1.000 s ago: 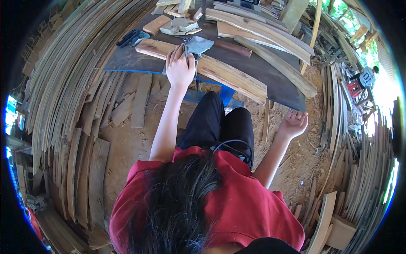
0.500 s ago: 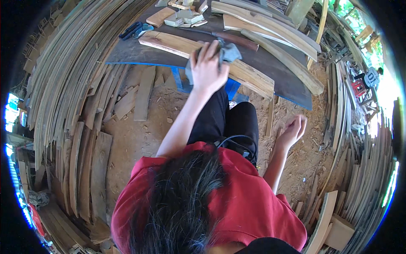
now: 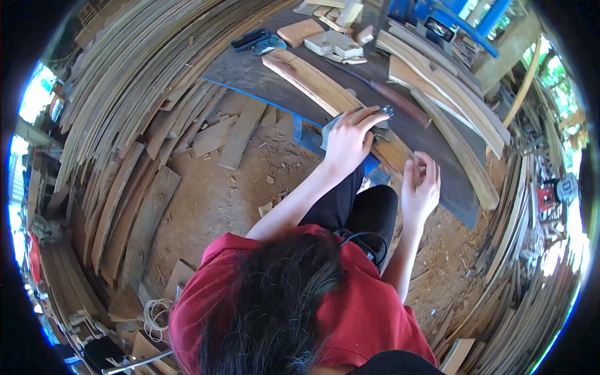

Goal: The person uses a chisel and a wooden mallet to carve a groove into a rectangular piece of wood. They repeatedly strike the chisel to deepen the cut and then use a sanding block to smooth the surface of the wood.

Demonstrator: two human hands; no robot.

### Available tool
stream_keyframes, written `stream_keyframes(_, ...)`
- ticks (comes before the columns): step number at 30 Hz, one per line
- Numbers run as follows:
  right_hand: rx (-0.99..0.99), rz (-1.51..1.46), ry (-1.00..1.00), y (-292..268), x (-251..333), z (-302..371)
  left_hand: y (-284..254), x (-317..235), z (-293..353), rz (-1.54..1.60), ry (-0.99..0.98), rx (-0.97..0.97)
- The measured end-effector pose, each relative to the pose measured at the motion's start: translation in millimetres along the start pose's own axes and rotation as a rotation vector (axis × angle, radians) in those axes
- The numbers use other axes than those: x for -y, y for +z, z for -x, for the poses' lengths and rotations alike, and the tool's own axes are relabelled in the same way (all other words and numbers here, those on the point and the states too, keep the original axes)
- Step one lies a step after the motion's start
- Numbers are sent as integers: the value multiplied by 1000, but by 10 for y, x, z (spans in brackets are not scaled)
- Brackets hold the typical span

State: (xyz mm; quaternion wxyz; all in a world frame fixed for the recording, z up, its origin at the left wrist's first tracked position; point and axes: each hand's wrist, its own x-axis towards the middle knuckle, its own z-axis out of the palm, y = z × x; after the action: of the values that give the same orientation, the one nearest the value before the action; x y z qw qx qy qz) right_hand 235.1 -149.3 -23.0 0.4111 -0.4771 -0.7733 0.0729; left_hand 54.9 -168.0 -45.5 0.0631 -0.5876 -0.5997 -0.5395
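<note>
A pale, slightly curved wooden board (image 3: 312, 81) lies along the near edge of a dark tabletop (image 3: 262, 78). My left hand (image 3: 349, 139) is closed over a grey cloth (image 3: 326, 132) and presses it on the board, right of its middle. Most of the cloth is hidden under the palm; a bit pokes out past the fingers. At the board's right end is my right hand (image 3: 421, 187), its thumb and curled fingers closed about that end, which they partly cover.
Behind the board lie a brown-handled tool (image 3: 400, 103), several curved wooden pieces (image 3: 444, 90), small offcuts (image 3: 334, 44) and a dark blue object (image 3: 250, 40). Stacked planks (image 3: 134, 75) line the left side. More lumber (image 3: 509, 219) stands at right, beside a sandy floor (image 3: 219, 200).
My right hand has come up from beside the table to the board's right end. My left hand, with the cloth, has shifted slightly rightward along the board. The view has turned.
</note>
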Motion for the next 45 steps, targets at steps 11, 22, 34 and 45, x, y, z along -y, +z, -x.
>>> stream_keyframes(11, 42, 104, -44, 14, 42, -1, -552, 680, -480, -411, -66, -136)
stream_keyframes(22, 113, 171, -2, 23, 97, -33, -125, 165, -215, -237, 75, 61)
stream_keyframes(34, 120, 174, -70, -6, 76, -63, -723, 1213, -779, -737, -280, -45)
stream_keyframes(45, 108, 177, -37, -27, 97, -82, -455, 617, -357, -334, -324, 119)
